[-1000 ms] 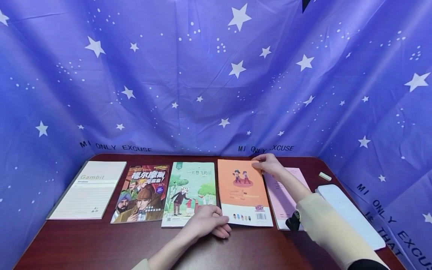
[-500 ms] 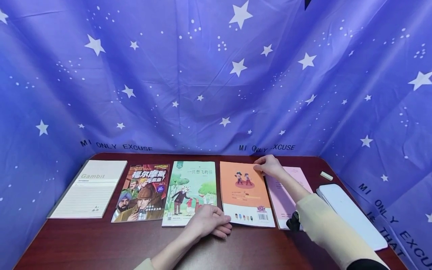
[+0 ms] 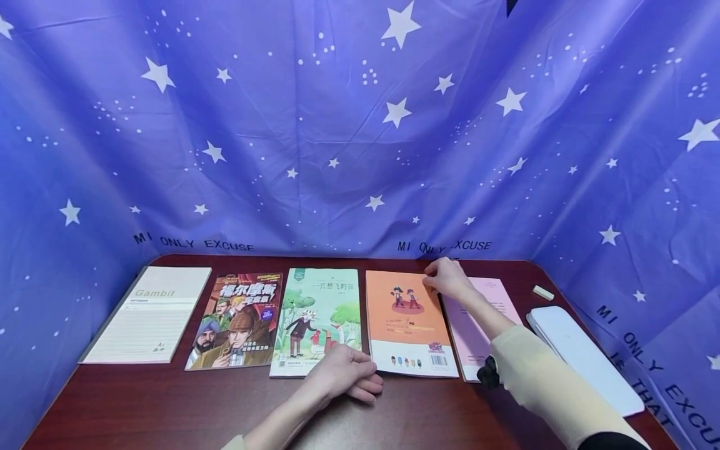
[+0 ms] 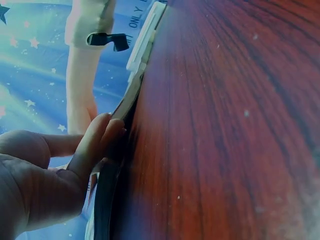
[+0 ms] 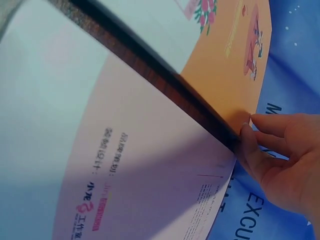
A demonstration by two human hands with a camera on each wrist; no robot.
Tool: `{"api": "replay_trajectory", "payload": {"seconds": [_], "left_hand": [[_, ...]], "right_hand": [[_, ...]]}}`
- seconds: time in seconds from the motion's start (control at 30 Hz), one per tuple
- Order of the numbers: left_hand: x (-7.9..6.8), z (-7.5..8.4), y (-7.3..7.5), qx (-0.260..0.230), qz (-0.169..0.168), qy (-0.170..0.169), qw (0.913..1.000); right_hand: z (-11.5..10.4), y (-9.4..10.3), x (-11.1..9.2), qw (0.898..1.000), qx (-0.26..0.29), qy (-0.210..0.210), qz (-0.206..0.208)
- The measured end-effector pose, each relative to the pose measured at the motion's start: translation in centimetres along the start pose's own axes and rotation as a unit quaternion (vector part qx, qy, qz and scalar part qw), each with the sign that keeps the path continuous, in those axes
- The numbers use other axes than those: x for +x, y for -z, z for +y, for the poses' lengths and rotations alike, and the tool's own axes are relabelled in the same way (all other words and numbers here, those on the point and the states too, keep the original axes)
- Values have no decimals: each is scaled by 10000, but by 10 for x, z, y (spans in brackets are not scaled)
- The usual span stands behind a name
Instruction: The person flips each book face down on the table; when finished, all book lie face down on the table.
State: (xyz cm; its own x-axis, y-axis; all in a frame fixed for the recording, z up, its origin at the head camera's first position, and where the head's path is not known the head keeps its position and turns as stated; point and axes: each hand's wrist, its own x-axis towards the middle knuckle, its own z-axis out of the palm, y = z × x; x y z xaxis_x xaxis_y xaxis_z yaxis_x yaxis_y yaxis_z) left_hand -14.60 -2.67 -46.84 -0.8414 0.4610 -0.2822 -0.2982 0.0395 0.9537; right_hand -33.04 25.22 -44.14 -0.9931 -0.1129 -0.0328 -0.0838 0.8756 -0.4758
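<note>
An orange-and-white book (image 3: 410,322) lies back cover up, with two small cartoon figures and a barcode on it. At its near left corner my left hand (image 3: 344,372) pinches the edge, thumb above and fingers curled below. My right hand (image 3: 447,278) pinches the far right corner between thumb and fingers. In the right wrist view the right hand (image 5: 285,155) grips the corner of the orange book (image 5: 220,75), beside the pink-and-white book (image 5: 145,165). The left wrist view has the left hand (image 4: 55,175) low at the book's edge.
Left of it, in a row, lie a green book (image 3: 320,306), a detective comic book (image 3: 239,325) and a Gambit notebook (image 3: 149,315). To the right are a pink book (image 3: 475,322), a white case (image 3: 585,362) and a small eraser-like block (image 3: 542,292). A starry curtain (image 3: 337,137) surrounds the table.
The orange book has shifted slightly to the right and its far edge has come a little nearer. The right hand has moved along with it; both hands keep their hold.
</note>
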Motion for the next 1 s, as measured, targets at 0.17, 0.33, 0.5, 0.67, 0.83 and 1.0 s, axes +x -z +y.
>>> {"api": "replay_trajectory", "payload": {"seconds": [0.17,0.33,0.5,0.67,0.83,1.0], "left_hand": [[-6,2,5,-441,-244,27,9987],[-10,7,10,-508,-235,-97,9984],[-13,9,17,-367,-118,-280,9989],[-16,11,28,-82,-18,-554,9984],[-22,16,39,508,154,-783,9955],[-26,18,51,1312,627,-989,9844]], "right_hand": [[-3,1,-3,9992,-360,198,-6],[-5,1,-5,9975,-640,302,-70],[-5,0,-7,9954,-801,514,92],[-9,-3,-8,9961,-456,686,307],[-25,-8,-6,9971,69,690,314],[-49,-13,-4,9952,428,836,256]]}}
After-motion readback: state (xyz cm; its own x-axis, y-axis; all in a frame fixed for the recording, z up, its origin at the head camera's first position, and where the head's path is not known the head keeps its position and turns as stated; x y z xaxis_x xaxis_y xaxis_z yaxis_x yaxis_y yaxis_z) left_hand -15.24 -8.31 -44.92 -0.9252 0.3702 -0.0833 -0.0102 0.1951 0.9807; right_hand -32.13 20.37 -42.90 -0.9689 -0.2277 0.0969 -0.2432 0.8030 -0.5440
